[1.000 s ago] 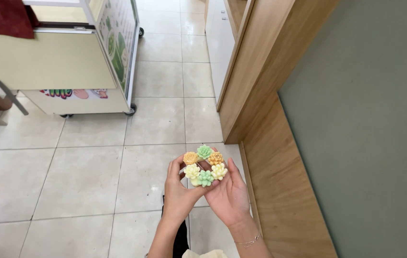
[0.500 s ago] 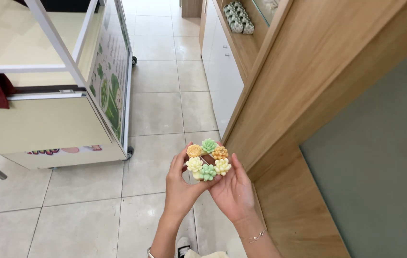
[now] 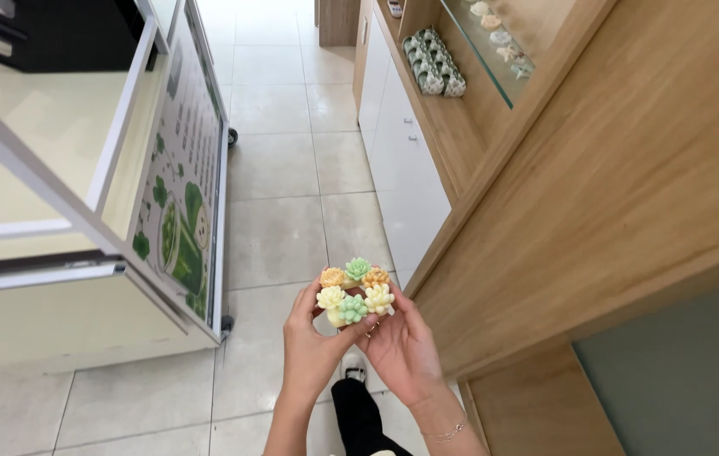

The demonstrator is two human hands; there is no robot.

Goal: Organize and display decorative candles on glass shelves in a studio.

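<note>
Left hand (image 3: 313, 346) and right hand (image 3: 402, 350) are cupping a cluster of pastel flowers (image 3: 354, 291), fingers curled around it, above floor tiles (image 3: 279, 236) beside a wooden cabinet (image 3: 596, 194).

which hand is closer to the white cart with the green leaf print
Left. The left hand holds the cluster of succulent-shaped pieces on the side facing the cart; the right hand is beyond it, beside the wooden shelving.

Underside of the ring of small pastel flower-shaped pieces (image 3: 354, 292) is hidden by the cupping left hand (image 3: 313, 350) and right hand (image 3: 402, 350). Small pale objects on the far glass shelf (image 3: 495, 34) are too small to identify. Cream wheeled cart (image 3: 81, 253) is cut off at the left edge.
</note>
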